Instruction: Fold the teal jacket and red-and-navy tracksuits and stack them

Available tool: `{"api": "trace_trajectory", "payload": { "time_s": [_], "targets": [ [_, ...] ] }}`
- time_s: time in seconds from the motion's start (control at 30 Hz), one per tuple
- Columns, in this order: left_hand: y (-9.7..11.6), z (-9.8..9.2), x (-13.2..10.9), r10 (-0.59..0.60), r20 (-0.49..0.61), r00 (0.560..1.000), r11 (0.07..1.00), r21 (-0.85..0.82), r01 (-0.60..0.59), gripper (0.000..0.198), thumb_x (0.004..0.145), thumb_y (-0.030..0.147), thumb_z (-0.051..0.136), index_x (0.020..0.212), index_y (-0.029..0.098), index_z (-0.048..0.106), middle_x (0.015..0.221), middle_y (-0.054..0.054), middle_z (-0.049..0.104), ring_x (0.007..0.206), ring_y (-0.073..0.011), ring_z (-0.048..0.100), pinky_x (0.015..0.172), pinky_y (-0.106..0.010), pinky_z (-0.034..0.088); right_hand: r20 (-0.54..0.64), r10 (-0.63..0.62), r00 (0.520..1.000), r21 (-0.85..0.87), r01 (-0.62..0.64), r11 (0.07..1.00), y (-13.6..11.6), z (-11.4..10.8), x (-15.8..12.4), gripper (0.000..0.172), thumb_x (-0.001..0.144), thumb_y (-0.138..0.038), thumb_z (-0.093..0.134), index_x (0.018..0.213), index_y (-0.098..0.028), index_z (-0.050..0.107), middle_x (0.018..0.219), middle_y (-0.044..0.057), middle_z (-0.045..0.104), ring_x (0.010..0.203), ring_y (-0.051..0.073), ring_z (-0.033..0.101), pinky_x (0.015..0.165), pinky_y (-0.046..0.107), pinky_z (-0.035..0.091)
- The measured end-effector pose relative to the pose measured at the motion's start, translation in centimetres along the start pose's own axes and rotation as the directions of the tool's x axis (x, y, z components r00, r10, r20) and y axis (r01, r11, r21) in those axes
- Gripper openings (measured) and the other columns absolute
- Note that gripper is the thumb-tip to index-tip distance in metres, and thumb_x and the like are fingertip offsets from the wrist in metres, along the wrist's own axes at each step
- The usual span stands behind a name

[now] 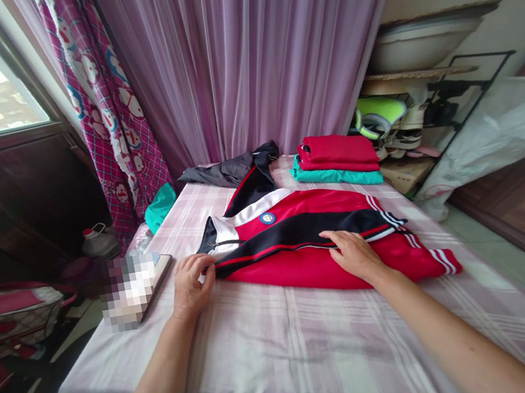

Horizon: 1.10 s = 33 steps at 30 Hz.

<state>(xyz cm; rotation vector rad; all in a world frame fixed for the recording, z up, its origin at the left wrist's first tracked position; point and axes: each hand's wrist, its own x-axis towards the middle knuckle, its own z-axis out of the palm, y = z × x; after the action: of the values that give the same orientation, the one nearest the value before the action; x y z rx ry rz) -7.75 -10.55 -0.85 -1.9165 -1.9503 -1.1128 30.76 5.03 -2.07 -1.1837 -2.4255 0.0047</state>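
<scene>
Hands well apart on the red track jacket (306, 273), neither one clenched into a fist. Curled at the jacket's left edge, just below the white collar (254, 206), the left hand (191, 287), with fingers (206, 265) bent against the folded band of black and red cloth; gripping or merely resting, impossible to tell. Laid open and palm down across the black sleeve (289, 232), the right hand (354, 255), probably placed there to pin the sleeve flat against the body of the jacket.

Jacket spread between and just beyond both hands, flat on the pink plaid bed sheet (295, 353), with the sleeve drawn sideways over the chest, likely the reason for the pressure from above. Round blue badge (267, 218) showing beyond the gap between the hands. Striped red cuff (444, 261) poking out past the right hand.

Farther out beyond the right hand, a folded red garment (336, 151) stacked on a folded teal garment (334, 173), squared off as if set aside deliberately. Beyond the left hand, a crumpled dark garment (225, 172). Just left of the left hand, a flat object (134, 290), too blurred to name.
</scene>
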Motion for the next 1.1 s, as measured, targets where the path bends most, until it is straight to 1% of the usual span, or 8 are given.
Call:
{"api": "trace_trajectory", "payload": {
  "time_s": [0.1,0.17,0.4,0.57,0.77,0.87,1.0,1.1],
  "targets": [
    [0.7,0.2,0.0,0.117,0.131,0.984,0.99,0.063,-0.126,0.024,0.088,0.041,0.058,0.1,0.026,0.071,0.097,-0.005,0.076,0.1,-0.0251,0.065,0.098,-0.044,0.043,-0.017,0.037,0.999,-0.1,-0.038,0.994,2.4,-0.8,-0.9,0.046,0.082,-0.01,0.047,0.12,-0.024,0.068,0.123,0.007,0.071,0.11,0.025,0.065,0.095,0.044,0.048],
    [0.5,0.4,0.1,0.123,0.162,0.979,0.984,0.106,-0.141,0.023,0.09,0.039,0.057,0.101,0.028,0.073,0.098,-0.005,0.076,0.102,-0.0262,0.065,0.1,-0.047,0.039,-0.023,0.076,0.997,-0.166,-0.079,0.983,4.0,-1.4,-1.6,0.045,0.082,-0.011,0.047,0.118,-0.024,0.07,0.122,0.008,0.071,0.11,0.026,0.065,0.096,0.045,0.047],
    [-1.2,1.0,0.1,-0.081,0.052,0.995,0.982,0.173,0.071,0.026,0.091,0.036,0.049,0.094,0.028,0.073,0.089,-0.003,0.077,0.093,-0.024,0.067,0.093,-0.042,0.043,-0.169,0.185,0.968,-0.278,-0.227,0.933,8.2,-6.1,-2.1,0.035,0.082,-0.011,0.048,0.091,-0.027,0.078,0.102,0.004,0.077,0.1,0.024,0.065,0.097,0.044,0.039],
    [-1.7,1.4,0.0,-0.113,0.066,0.991,0.979,0.179,0.099,0.028,0.09,0.037,0.046,0.095,0.028,0.072,0.096,-0.005,0.078,0.097,-0.0264,0.067,0.094,-0.045,0.042,-0.243,0.123,0.962,-0.311,-0.198,0.93,8.1,-8.8,-3.9,0.037,0.078,-0.008,0.05,0.096,-0.026,0.077,0.104,0.007,0.075,0.106,0.027,0.059,0.099,0.042,0.036],
    [-2.1,1.5,0.1,-0.148,0.14,0.979,0.978,0.169,0.124,0.034,0.088,0.035,0.043,0.102,0.031,0.074,0.093,-0.004,0.077,0.096,-0.0269,0.068,0.093,-0.045,0.044,-0.109,0.19,0.976,-0.315,-0.215,0.924,8.2,-6.4,-7.9,0.036,0.075,-0.004,0.048,0.091,-0.025,0.073,0.101,0.005,0.073,0.098,0.024,0.06,0.084,0.038,0.041],
    [-2.0,1.3,0.2,-0.166,0.159,0.973,0.976,0.169,0.138,0.034,0.087,0.034,0.043,0.1,0.031,0.075,0.092,-0.004,0.077,0.096,-0.0271,0.069,0.092,-0.045,0.046,-0.136,0.185,0.973,-0.341,-0.222,0.914,8.3,-7.5,-6.6,0.033,0.077,-0.006,0.048,0.09,-0.024,0.072,0.1,0.007,0.073,0.098,0.025,0.059,0.085,0.038,0.039],
    [-1.9,1.3,0.3,-0.153,0.137,0.979,0.975,0.182,0.127,0.033,0.087,0.033,0.044,0.098,0.029,0.075,0.095,-0.005,0.077,0.099,-0.0286,0.068,0.095,-0.048,0.045,-0.217,0.109,0.97,-0.371,-0.185,0.91,7.8,-11.5,-3.9,0.031,0.083,-0.009,0.048,0.094,-0.022,0.073,0.106,0.009,0.071,0.104,0.026,0.057,0.093,0.038,0.036],
    [-1.8,1.2,0.2,-0.148,0.14,0.979,0.974,0.193,0.12,0.033,0.087,0.032,0.044,0.098,0.027,0.075,0.099,-0.007,0.077,0.102,-0.0305,0.067,0.098,-0.051,0.043,-0.24,0.06,0.969,-0.373,-0.149,0.916,7.5,-12.2,-4.7,0.032,0.086,-0.011,0.048,0.098,-0.023,0.075,0.11,0.008,0.07,0.107,0.025,0.056,0.097,0.039,0.034]
  ]
}}
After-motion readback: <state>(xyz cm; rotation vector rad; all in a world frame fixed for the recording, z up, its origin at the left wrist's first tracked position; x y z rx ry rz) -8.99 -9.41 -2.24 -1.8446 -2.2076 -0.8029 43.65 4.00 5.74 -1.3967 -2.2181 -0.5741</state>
